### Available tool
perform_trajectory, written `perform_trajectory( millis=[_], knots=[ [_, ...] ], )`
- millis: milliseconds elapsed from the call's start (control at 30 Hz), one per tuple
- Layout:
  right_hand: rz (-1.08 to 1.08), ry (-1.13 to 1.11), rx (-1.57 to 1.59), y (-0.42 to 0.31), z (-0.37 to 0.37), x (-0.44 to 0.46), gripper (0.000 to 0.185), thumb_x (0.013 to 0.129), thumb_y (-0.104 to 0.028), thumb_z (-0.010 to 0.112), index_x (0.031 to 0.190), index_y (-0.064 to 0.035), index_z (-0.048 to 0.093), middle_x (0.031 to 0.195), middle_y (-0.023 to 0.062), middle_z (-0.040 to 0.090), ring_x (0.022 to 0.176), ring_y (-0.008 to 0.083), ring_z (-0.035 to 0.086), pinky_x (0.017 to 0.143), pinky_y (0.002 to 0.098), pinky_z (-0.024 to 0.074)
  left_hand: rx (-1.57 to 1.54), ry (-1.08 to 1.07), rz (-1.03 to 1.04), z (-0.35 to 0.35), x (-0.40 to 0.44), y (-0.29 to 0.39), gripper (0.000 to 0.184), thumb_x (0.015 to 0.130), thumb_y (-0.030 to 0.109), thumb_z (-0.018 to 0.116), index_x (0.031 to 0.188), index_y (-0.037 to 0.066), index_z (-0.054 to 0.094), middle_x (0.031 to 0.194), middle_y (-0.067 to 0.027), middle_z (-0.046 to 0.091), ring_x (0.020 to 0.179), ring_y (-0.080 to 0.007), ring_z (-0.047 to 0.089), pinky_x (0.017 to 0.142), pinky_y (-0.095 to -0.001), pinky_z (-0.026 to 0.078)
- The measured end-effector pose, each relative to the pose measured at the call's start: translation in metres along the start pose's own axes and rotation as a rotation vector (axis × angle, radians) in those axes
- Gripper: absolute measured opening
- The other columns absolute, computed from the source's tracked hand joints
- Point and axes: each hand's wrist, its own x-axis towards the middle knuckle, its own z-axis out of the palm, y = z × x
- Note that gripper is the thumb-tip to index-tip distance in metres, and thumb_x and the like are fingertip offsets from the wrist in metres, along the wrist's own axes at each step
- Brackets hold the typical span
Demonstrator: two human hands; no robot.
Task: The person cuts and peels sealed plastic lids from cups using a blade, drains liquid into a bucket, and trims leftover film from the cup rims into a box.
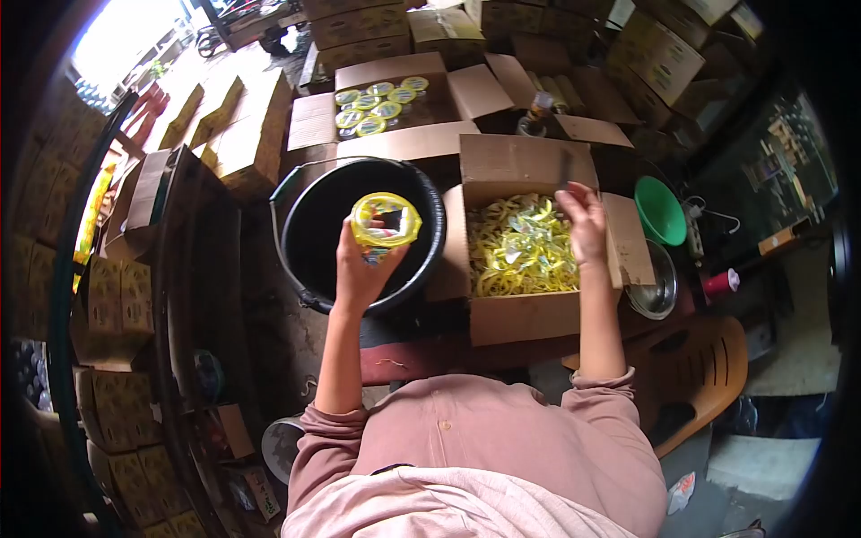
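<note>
My left hand [363, 273] is closed around a plastic cup [384, 204] with a yellow rim, held above the black bucket [434, 235]. A ragged opening shows in the cup's top, with something pale and reddish visible through it. On the other side, my right hand [585, 220] is raised over the right part of an open carton [525, 320] filled with yellow and whitish strips [516, 255]. Its fingers are bent together around a thin dark object [566, 167], too blurred to name.
Behind the bucket, an open carton [314, 123] holds several cups with yellow printed lids [386, 109]. A bottle [535, 115] stands to its right. A green bowl [661, 212], a metal bowl [659, 291] and an orange chair [708, 368] are at right. Stacked cartons [121, 300] line the left.
</note>
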Motion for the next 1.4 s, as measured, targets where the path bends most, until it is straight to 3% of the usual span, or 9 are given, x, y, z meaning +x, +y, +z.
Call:
perform_trajectory(
  millis=[100, 133, 167, 300, 433, 633, 1033, 1267, 1400],
  knots=[
    [-0.193, -0.262, -0.357, -0.007, 0.077, -0.019, 0.012, 0.074, -0.002, 0.065, 0.085, -0.0052, 0.062, 0.074, 0.0014, 0.061, 0.067, 0.0079, 0.056, 0.061, 0.0209, 0.0453, 0.094, -0.036, 0.103, -0.015, 0.003, 0.007, 0.047, 0.063, 0.005, 0.071, 0.103, 0.001, 0.046, 0.089, -0.0105, 0.052, 0.081, -0.0211, 0.056, 0.072, -0.0300, 0.045],
    [-0.481, -0.336, -0.563, -0.023, 0.101, -0.027, 0.012, 0.073, 0.000, 0.064, 0.084, -0.0045, 0.062, 0.073, 0.0048, 0.060, 0.066, 0.0107, 0.058, 0.060, 0.0223, 0.0451, 0.097, -0.058, 0.097, -0.019, 0.002, 0.008, 0.047, 0.063, 0.006, 0.070, 0.102, 0.000, 0.045, 0.088, -0.0117, 0.051, 0.082, -0.0246, 0.055, 0.073, -0.0317, 0.044],
    [-0.568, -0.415, -0.594, -0.026, 0.115, -0.032, 0.015, 0.072, 0.002, 0.063, 0.086, -0.0050, 0.062, 0.073, 0.0070, 0.058, 0.067, 0.0168, 0.059, 0.059, 0.0256, 0.0461, 0.115, -0.065, 0.074, -0.023, 0.000, 0.010, 0.047, 0.064, 0.007, 0.070, 0.103, 0.000, 0.045, 0.090, -0.0122, 0.052, 0.083, -0.0249, 0.055, 0.074, -0.0314, 0.044],
    [-1.071, -0.649, -0.855, -0.027, 0.142, -0.032, 0.026, 0.065, 0.002, 0.060, 0.088, -0.0100, 0.063, 0.077, 0.0040, 0.057, 0.072, 0.0207, 0.057, 0.062, 0.0313, 0.0480, 0.054, -0.087, 0.057, -0.035, -0.001, 0.019, 0.049, 0.065, 0.008, 0.068, 0.107, -0.001, 0.044, 0.094, -0.0144, 0.054, 0.086, -0.0240, 0.056, 0.076, -0.0313, 0.044],
    [-1.288, -0.692, -0.956, -0.033, 0.156, -0.029, 0.023, 0.065, -0.008, 0.061, 0.088, -0.0095, 0.063, 0.084, 0.0006, 0.057, 0.079, 0.0152, 0.058, 0.071, 0.0284, 0.0477, 0.051, -0.194, 0.122, -0.048, 0.002, 0.014, 0.051, 0.065, 0.011, 0.067, 0.107, -0.003, 0.042, 0.091, -0.0141, 0.056, 0.085, -0.0229, 0.057, 0.076, -0.0307, 0.045],
    [-1.444, -0.772, -1.005, -0.041, 0.161, -0.024, 0.024, 0.066, -0.009, 0.061, 0.090, -0.0084, 0.061, 0.086, 0.0007, 0.057, 0.082, 0.0139, 0.057, 0.077, 0.0283, 0.0473, -0.034, -0.161, 0.090, -0.043, 0.006, 0.034, 0.056, 0.063, 0.016, 0.074, 0.107, -0.001, 0.043, 0.090, -0.0113, 0.059, 0.083, -0.0179, 0.060, 0.074, -0.0285, 0.047],
    [-1.475, -0.842, -0.894, -0.032, 0.160, -0.020, 0.023, 0.066, -0.008, 0.063, 0.089, -0.0048, 0.062, 0.078, 0.0022, 0.056, 0.074, 0.0143, 0.058, 0.070, 0.0288, 0.0503, -0.292, -0.310, -0.035, -0.045, 0.004, 0.024, 0.053, 0.065, 0.009, 0.071, 0.109, -0.003, 0.044, 0.092, -0.0080, 0.060, 0.083, -0.0112, 0.058, 0.074, -0.0245, 0.047],
    [-1.418, -0.821, -0.817, -0.026, 0.165, -0.026, 0.048, 0.068, -0.002, 0.062, 0.115, -0.0050, 0.055, 0.066, -0.0023, 0.048, 0.066, 0.0099, 0.055, 0.063, 0.0242, 0.0508, -0.523, -0.422, -0.244, -0.040, -0.002, 0.019, 0.053, 0.066, 0.006, 0.071, 0.111, -0.002, 0.045, 0.096, -0.0051, 0.056, 0.086, -0.0071, 0.052, 0.076, -0.0224, 0.044],
    [-1.414, -0.811, -0.821, -0.025, 0.163, -0.027, 0.048, 0.067, -0.001, 0.063, 0.114, -0.0023, 0.055, 0.064, -0.0018, 0.047, 0.064, 0.0104, 0.055, 0.063, 0.0257, 0.0518, -0.627, -0.497, -0.305, -0.039, -0.001, 0.018, 0.049, 0.068, 0.005, 0.069, 0.111, 0.000, 0.045, 0.093, -0.0051, 0.058, 0.084, -0.0079, 0.054, 0.075, -0.0227, 0.045]
  ],
)
